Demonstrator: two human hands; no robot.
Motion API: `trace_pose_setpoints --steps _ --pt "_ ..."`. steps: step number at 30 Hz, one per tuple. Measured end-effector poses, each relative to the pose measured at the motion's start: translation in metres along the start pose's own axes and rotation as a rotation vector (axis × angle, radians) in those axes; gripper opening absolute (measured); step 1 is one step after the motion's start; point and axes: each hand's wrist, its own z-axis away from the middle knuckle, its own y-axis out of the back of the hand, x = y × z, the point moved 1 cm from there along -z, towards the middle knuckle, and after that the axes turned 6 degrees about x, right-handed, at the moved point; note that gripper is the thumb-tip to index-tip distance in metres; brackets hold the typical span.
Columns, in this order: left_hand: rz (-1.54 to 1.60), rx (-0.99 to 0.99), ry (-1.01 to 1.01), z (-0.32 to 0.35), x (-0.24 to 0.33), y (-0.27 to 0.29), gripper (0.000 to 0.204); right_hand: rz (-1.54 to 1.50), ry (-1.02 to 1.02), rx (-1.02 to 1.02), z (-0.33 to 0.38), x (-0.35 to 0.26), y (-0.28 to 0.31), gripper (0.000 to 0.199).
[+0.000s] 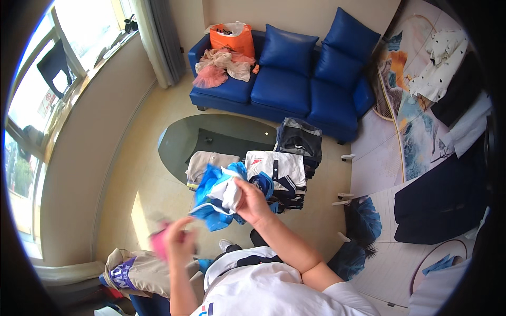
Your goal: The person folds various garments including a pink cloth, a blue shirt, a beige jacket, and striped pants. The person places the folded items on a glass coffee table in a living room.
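Observation:
In front of me, my right hand [252,200] is closed on a crumpled blue and white garment [213,197], which hangs in loose folds above the table's near edge. My left hand [180,237], smeared by motion, is lower and to the left. A blurred pink cloth [158,243] shows on both sides of its fingers and appears gripped there; its exact kind cannot be made out. Beyond the blue garment lie a folded beige garment [203,164] and a folded white shirt [287,164] on a pile. Dark folded clothes [299,139] are stacked behind.
An oval glass table [176,139] bears the piles. Behind it stands a blue sofa [279,97] with an orange bag [232,39] and pink tulle clothing [211,75]. A beige garment with purple [142,271] lies at lower left. Clothes, including dark trousers [440,197], hang at right. Windows line the left.

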Motion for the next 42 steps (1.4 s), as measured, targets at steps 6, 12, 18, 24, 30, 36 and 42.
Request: trace_pose_setpoints --steps 6,12,18,24,30,36,42 --pt "-0.224 -0.494 -0.268 0.004 -0.023 -0.116 0.029 0.029 0.001 -0.074 0.033 -0.007 -0.021 0.017" --pt "0.002 -0.565 -0.085 0.001 0.022 -0.077 0.020 -0.070 0.346 -0.150 0.052 -0.085 -0.005 0.038" --pt "0.049 -0.464 -0.219 0.000 0.039 -0.052 0.015 0.721 0.014 -0.132 0.031 -0.019 0.077 0.027" --pt "-0.131 -0.570 -0.268 0.010 0.044 -0.052 0.013 0.852 -0.021 -0.219 0.030 0.033 0.062 0.029" --pt "-0.186 -0.292 -0.107 0.016 0.035 -0.015 0.011 0.711 0.226 0.099 0.013 0.014 0.078 0.022" --pt "0.015 0.261 0.069 0.032 0.018 0.063 0.017 0.041 0.119 0.362 -0.008 -0.049 0.148 0.018" --pt "0.017 0.508 -0.081 0.046 0.011 0.085 0.013 0.182 0.237 0.400 -0.007 -0.072 0.173 0.021"
